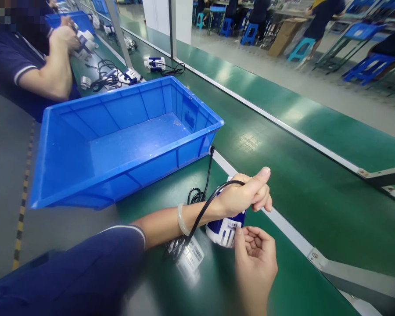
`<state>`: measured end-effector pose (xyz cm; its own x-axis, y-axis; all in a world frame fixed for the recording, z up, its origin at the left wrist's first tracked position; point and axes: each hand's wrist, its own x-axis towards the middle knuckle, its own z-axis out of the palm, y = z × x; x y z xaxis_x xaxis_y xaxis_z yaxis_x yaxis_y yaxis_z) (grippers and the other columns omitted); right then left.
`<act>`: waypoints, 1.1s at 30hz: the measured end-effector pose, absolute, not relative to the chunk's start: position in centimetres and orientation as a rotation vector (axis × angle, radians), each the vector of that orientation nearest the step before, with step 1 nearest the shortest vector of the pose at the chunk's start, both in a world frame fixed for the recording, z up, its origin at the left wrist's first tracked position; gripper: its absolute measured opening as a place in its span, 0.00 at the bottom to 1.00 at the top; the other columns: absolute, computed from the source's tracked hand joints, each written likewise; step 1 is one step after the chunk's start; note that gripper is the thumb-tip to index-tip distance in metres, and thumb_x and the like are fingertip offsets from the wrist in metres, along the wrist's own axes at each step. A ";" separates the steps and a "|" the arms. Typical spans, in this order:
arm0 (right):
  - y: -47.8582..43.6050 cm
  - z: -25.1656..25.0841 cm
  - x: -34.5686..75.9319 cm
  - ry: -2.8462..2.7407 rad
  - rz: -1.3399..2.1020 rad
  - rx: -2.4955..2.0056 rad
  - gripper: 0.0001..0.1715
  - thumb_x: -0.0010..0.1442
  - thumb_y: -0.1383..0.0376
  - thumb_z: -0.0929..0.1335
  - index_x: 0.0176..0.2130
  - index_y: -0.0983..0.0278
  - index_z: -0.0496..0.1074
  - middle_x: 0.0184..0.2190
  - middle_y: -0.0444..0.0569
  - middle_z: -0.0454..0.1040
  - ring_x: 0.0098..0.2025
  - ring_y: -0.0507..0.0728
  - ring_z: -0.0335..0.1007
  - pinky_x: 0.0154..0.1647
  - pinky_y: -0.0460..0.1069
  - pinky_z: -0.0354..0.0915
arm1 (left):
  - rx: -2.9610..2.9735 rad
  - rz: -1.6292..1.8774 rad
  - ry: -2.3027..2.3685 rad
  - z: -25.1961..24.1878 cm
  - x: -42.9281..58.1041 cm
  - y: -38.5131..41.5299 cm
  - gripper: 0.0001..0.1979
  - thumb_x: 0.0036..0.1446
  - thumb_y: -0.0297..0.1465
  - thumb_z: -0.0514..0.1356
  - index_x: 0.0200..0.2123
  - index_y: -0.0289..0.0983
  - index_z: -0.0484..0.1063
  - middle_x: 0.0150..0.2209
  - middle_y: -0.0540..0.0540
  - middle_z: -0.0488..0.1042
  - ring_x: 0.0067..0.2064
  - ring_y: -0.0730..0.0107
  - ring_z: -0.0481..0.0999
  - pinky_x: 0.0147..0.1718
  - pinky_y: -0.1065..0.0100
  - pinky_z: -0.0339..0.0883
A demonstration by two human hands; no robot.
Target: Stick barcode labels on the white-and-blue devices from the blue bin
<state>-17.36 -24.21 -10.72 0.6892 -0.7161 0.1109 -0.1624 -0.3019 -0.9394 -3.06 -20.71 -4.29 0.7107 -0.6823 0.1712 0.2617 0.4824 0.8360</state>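
A white and dark-blue device (222,230) with slots lies on the green bench, partly hidden beneath my left hand (246,193). That hand is closed, thumb stretched out, where a black power cord (206,206) arcs over the wrist and runs into the crook of the thumb. A small white barcode label (232,224) sits on the device's side. My right hand (256,252) has its fingers curled in and its thumb tip against the label's edge; its palm shows nothing inside. Beside the device, a sheet of barcode labels (191,256) rests on the bench under the cord.
A large blue bin (134,169) stands at the bench's left, its inside bare. More white-and-blue devices (156,63) with cords lie farther along. A co-worker's arm (57,66) handles one at the upper left. Metal frame posts (171,30) and a white rail (289,232) border the bench.
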 end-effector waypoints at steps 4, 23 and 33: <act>-24.2 -10.5 -17.5 0.652 -0.621 -1.982 0.23 0.59 0.51 0.71 0.45 0.63 0.65 0.33 0.46 0.70 0.30 0.53 0.67 0.28 0.44 0.65 | 0.891 -0.619 -0.564 -4.3 -3.2 -20.6 0.33 0.63 0.48 0.49 0.10 0.37 0.52 0.11 0.52 0.57 0.22 0.75 0.69 0.29 0.69 0.63; -24.6 -11.8 -16.8 0.708 -0.256 -1.910 0.52 0.58 0.40 0.66 0.68 0.59 0.44 0.64 0.57 0.55 0.61 0.71 0.54 0.55 0.64 0.58 | 0.883 -0.663 -0.624 -3.9 -3.7 -20.2 0.32 0.66 0.44 0.47 0.11 0.37 0.52 0.12 0.52 0.57 0.23 0.75 0.69 0.31 0.69 0.63; -25.9 -12.0 -16.6 0.438 -0.236 -1.820 0.43 0.66 0.45 0.61 0.68 0.65 0.46 0.67 0.52 0.46 0.67 0.62 0.41 0.65 0.56 0.45 | 0.895 -0.632 -0.610 -4.2 -3.5 -20.3 0.32 0.65 0.45 0.47 0.11 0.37 0.52 0.12 0.53 0.57 0.23 0.75 0.69 0.31 0.70 0.63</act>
